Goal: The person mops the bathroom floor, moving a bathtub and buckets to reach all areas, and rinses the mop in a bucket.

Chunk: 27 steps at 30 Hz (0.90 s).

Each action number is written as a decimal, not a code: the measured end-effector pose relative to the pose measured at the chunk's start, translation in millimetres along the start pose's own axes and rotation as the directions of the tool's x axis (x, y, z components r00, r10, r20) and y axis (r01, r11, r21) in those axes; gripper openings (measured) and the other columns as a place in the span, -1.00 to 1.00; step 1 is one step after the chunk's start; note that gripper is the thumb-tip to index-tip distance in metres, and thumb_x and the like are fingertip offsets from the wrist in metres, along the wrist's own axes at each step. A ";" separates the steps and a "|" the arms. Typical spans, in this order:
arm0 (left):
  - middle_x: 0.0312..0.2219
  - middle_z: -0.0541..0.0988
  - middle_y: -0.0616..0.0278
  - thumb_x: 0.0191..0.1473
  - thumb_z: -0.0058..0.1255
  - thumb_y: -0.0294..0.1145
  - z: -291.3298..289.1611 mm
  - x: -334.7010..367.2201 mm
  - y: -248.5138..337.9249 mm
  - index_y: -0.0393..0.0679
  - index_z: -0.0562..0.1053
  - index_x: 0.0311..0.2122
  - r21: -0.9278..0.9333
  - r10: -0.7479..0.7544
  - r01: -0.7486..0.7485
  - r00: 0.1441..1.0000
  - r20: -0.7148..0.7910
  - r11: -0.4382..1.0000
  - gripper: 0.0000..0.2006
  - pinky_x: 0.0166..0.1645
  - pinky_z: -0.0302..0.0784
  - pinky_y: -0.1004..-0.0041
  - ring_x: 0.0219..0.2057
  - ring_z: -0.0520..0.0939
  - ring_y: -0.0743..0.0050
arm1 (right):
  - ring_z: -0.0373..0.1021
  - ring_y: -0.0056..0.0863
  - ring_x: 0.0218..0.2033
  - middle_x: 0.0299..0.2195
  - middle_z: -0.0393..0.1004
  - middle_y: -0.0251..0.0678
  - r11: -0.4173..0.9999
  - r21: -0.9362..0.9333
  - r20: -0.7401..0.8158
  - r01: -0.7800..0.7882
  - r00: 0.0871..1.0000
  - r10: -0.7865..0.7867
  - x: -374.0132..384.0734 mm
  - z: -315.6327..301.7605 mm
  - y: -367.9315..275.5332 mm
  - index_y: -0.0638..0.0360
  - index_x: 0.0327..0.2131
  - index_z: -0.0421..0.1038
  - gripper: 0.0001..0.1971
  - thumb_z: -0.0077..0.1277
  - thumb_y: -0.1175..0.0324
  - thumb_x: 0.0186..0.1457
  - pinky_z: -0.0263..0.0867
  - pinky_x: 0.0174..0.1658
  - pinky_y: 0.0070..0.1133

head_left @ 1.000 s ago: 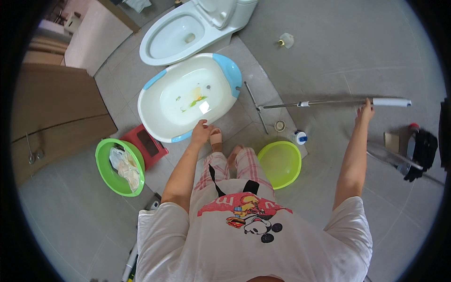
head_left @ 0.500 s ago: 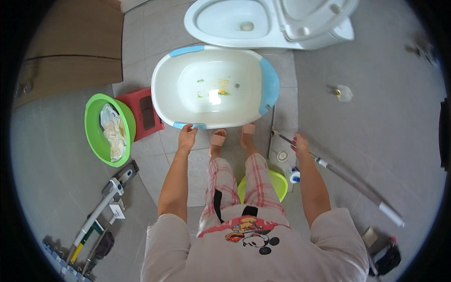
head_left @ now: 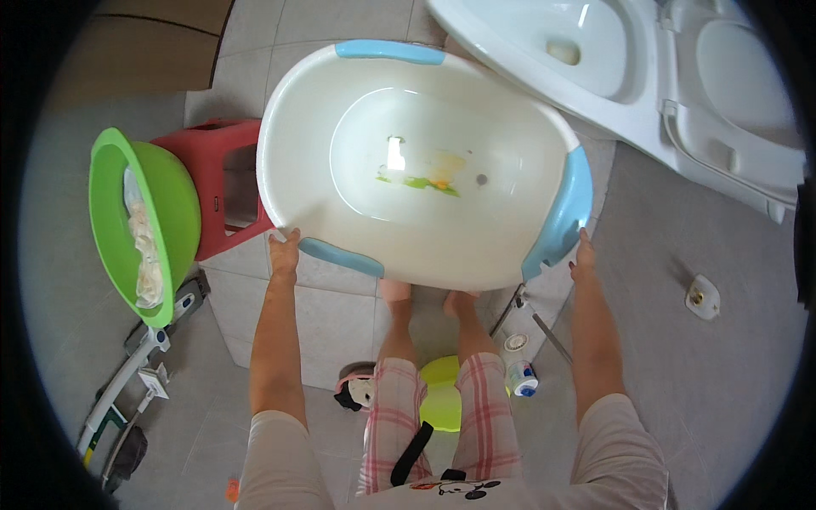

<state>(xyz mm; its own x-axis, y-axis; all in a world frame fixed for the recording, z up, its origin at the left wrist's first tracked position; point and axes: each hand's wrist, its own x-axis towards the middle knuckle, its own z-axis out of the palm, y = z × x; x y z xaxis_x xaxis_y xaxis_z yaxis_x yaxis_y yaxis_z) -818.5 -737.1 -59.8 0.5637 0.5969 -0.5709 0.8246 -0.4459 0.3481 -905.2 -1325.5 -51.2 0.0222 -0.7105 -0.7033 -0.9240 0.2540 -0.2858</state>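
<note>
A white baby bathtub (head_left: pixel 442 246) with light blue rim panels lies right in front of me, a green and orange print and a small round drain on its inside bottom. My left hand (head_left: pixel 285 255) grips the near left part of its rim, beside a blue panel, with some fingers hidden under the edge. At the right end, my right hand (head_left: pixel 584 257) holds the rim by the large blue panel, its fingers also partly hidden.
At the left a red stool (head_left: pixel 204 161) touches the tub, next to a green basin (head_left: pixel 183 200) with pale cloths. A toilet (head_left: pixel 612 110) stands at the far right. Mop poles, a white bottle (head_left: pixel 522 378) and a yellow-green basin (head_left: pixel 440 399) are near my legs.
Both hands have moved outward to the tub's two ends and taken hold of its rim. The right hand has come away from near the metal pole. The view is closer to the tub and turned.
</note>
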 end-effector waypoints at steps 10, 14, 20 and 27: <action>-0.27 0.38 0.18 -0.08 0.02 -0.30 32.9 -4.7 -4.3 -0.13 0.17 -0.10 -0.508 -0.213 0.326 0.940 0.268 0.797 -0.57 -0.32 0.45 0.36 -0.32 0.45 0.39 | 0.02 -0.28 0.08 0.09 0.04 -0.23 0.938 0.338 0.327 -0.071 0.944 -0.046 42.3 15.5 5.2 0.27 0.07 0.01 -0.18 -0.02 -0.14 -0.14 -0.12 0.12 -0.41; -0.29 0.40 0.19 -0.08 0.02 -0.33 25.0 -12.2 -3.7 -0.15 0.18 -0.13 -0.511 -0.219 0.312 0.947 0.236 0.801 -0.59 -0.36 0.46 0.38 -0.34 0.45 0.39 | 0.09 -0.28 0.03 0.04 0.12 -0.20 0.925 0.379 0.380 0.023 0.908 -0.178 21.7 10.2 -2.2 0.30 0.05 0.02 -0.21 -0.05 -0.13 -0.11 -0.03 0.08 -0.40; -0.27 0.39 0.18 -0.10 0.03 -0.33 15.8 -54.5 -67.3 -0.09 0.17 -0.12 -0.487 -0.367 0.461 0.887 0.281 0.742 -0.58 -0.35 0.42 0.31 -0.32 0.44 0.34 | 0.13 -0.20 -0.02 0.04 0.09 -0.12 0.936 0.333 0.242 0.114 0.949 -0.202 -10.9 -5.7 -16.7 0.37 0.05 -0.03 -0.14 -0.03 -0.15 -0.14 0.05 0.03 -0.36; -0.23 0.37 0.15 -0.10 0.03 -0.33 37.8 -120.4 -155.7 -0.09 0.13 -0.09 -0.587 -0.478 0.603 0.794 0.376 0.540 -0.54 -0.34 0.39 0.22 -0.29 0.44 0.28 | 0.31 -0.29 -0.26 -0.21 0.33 -0.07 0.893 0.116 0.067 0.434 0.894 -0.443 -14.9 -22.5 -36.9 0.57 -0.15 0.18 -0.20 0.06 -0.11 -0.20 0.22 -0.15 -0.48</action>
<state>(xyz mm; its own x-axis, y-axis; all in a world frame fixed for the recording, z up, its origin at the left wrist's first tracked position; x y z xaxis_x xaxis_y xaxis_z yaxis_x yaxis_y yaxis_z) -1016.6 -764.8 -73.4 0.0356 0.4364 -0.8991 0.8127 0.5108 0.2801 -880.1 -1339.0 -15.5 0.4552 -0.7036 -0.5456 -0.7716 -0.0060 -0.6360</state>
